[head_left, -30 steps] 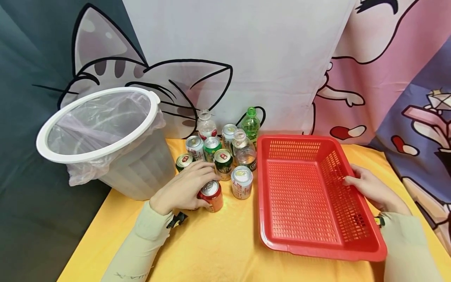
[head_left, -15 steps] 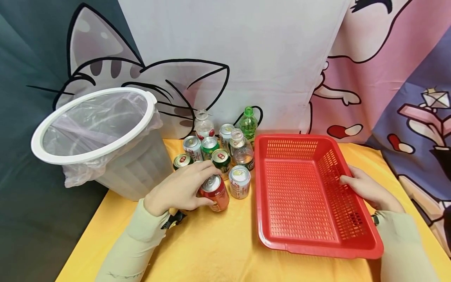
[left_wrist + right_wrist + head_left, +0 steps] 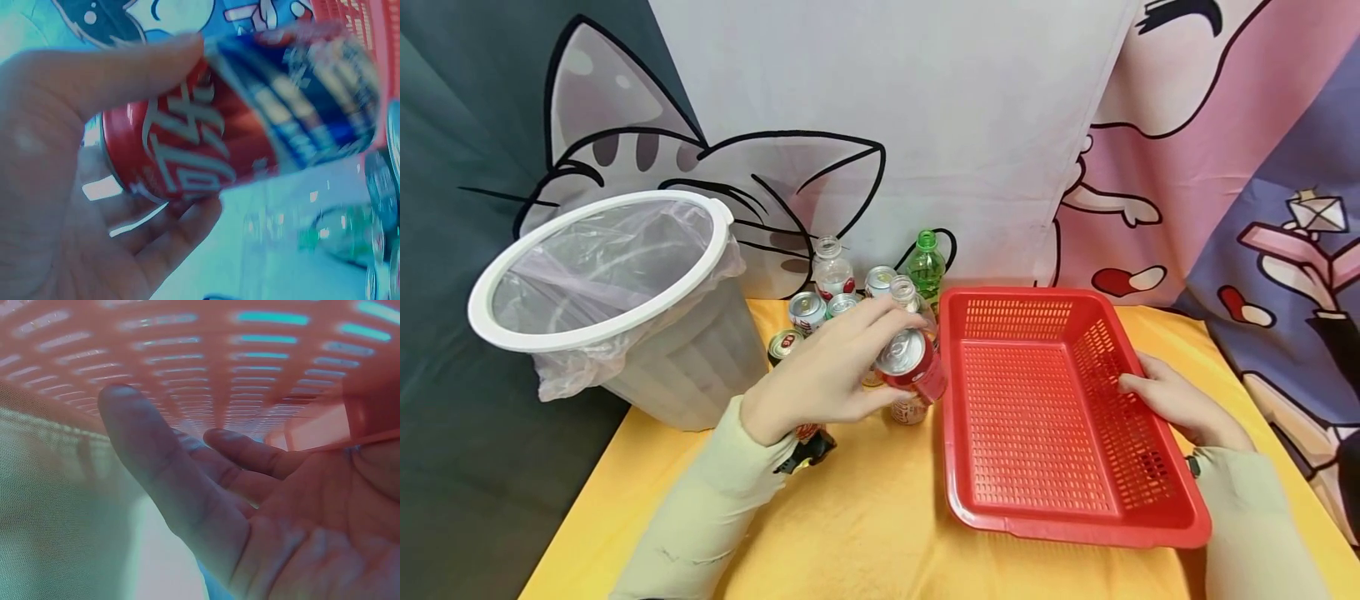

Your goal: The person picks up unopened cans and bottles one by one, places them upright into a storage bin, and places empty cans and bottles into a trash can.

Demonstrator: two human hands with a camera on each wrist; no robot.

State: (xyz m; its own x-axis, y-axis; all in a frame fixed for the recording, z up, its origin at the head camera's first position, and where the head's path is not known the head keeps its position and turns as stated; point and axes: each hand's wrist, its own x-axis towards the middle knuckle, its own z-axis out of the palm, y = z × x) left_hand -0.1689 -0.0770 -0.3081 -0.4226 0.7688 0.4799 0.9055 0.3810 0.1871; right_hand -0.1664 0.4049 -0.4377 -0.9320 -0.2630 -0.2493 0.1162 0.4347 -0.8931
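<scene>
My left hand [image 3: 831, 367] grips a red cola can [image 3: 929, 377], raised and tilted beside the left rim of a red plastic basket [image 3: 1037, 425]. In the left wrist view, the thumb presses one side of the can [image 3: 206, 131] while the other fingers curl beneath; its far part has a blue printed band. My right hand [image 3: 1183, 404] holds the basket's right rim, thumb hooked over the edge. From the right wrist, fingers [image 3: 187, 481] show under the slotted basket wall [image 3: 219, 337]. A pale cola can [image 3: 910, 410] stands below the held can, partly hidden.
A white bin [image 3: 700, 358] with a clear liner stands at the left. Behind my left hand are several cans, a green bottle [image 3: 927, 265] and a clear bottle [image 3: 832, 271]. Another clear bottle [image 3: 904, 292] is partly covered. Yellow cloth [image 3: 865, 517] covers the table.
My left hand has lifted the red cola can off the cloth and carried it right, tilting it near the basket. The right hand keeps its hold on the rim.
</scene>
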